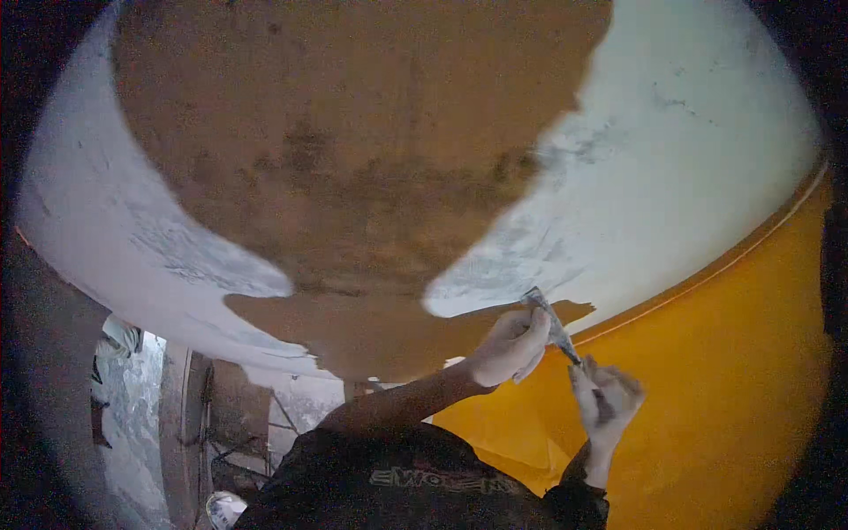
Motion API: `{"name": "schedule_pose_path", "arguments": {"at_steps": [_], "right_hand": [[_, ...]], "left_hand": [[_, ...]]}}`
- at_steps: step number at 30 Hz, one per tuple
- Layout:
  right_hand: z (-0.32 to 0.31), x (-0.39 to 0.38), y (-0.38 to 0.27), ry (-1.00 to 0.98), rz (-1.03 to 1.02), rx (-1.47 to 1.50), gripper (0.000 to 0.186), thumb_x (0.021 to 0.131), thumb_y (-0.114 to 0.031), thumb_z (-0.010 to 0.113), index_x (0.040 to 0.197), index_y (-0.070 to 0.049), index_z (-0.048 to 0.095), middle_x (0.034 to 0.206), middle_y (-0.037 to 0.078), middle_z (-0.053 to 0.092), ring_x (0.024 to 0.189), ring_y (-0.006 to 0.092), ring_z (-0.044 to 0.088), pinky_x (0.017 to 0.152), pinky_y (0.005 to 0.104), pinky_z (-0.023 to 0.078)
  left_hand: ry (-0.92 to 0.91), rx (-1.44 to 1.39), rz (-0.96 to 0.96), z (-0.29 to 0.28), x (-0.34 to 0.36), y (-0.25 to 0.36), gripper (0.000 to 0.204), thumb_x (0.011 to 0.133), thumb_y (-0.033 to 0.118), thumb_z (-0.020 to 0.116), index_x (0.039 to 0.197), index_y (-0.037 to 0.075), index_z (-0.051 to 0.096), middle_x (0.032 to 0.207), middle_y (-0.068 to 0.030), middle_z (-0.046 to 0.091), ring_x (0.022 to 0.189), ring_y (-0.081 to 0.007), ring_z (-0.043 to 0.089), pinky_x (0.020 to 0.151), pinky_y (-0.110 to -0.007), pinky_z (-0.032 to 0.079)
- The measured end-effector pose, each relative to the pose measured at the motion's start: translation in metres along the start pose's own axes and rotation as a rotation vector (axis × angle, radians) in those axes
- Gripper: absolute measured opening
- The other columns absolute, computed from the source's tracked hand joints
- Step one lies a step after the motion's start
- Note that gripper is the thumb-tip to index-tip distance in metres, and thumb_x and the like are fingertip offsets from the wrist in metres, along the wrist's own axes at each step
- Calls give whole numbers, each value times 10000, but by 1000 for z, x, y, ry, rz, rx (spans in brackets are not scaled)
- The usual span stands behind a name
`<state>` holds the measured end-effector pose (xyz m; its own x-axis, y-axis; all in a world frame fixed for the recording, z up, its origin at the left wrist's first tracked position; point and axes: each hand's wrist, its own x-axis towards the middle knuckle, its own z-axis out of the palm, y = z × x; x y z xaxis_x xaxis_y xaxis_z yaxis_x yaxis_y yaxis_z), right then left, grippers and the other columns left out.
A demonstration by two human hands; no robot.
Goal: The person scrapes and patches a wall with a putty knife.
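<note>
A narrow scraper [558, 329], smeared whitish and grey, slants in front of me between my two hands. My right hand [609, 397] is closed around its lower end. Higher up, my left hand [512, 344] is closed with its fingers pressed against the scraper near the upper end. Behind them stands a large surface, bent by the lens. Its middle is a bare brown area [371, 212], darkly stained in places. Pale white coating [689, 141] with grey smears borders the brown on both sides. What my left palm holds, if anything more, is hidden.
An orange sheet [707, 371] spreads at the lower right, below the coated surface's edge. At the lower left are a whitish smeared panel [132, 433], dark bars, and a round white object [225, 510], possibly a bucket. Darkness covers the rim of the view.
</note>
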<state>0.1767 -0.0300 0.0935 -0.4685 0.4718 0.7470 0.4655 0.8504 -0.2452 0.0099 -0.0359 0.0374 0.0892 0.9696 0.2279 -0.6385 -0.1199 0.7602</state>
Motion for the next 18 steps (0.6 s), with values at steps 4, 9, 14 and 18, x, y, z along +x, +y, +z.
{"name": "schedule_pose_path", "arguments": {"at_steps": [4,9,14,18], "right_hand": [[17,2,-3,-49,39,126,116,699,-52,732,773,-50,642,536,84,546,404,168,504,375,269,356],[14,-1,4,-28,-15,50,121,713,-28,712,738,-17,594,496,55,483,392,122,434,380,244,318],[-6,7,-4,-31,83,-10,163,688,-30,731,828,-41,648,547,82,555,403,166,484,386,273,353],[9,19,-9,-91,-48,49,177,678,-43,741,828,-39,647,555,77,562,407,170,491,391,277,362]], "left_hand": [[161,88,41,-13,-15,5,439,895,508,417,721,105,434,459,43,333,339,-81,347,302,-241,253],[107,9,7,-10,-4,-6,364,954,359,377,719,93,455,426,23,383,306,-77,355,294,-231,280],[-5,-22,16,6,2,4,397,915,471,400,746,114,440,462,49,334,342,-64,343,304,-224,261],[192,64,-24,-5,-17,18,399,918,465,398,741,112,450,460,47,336,342,-67,348,306,-223,261]]}}
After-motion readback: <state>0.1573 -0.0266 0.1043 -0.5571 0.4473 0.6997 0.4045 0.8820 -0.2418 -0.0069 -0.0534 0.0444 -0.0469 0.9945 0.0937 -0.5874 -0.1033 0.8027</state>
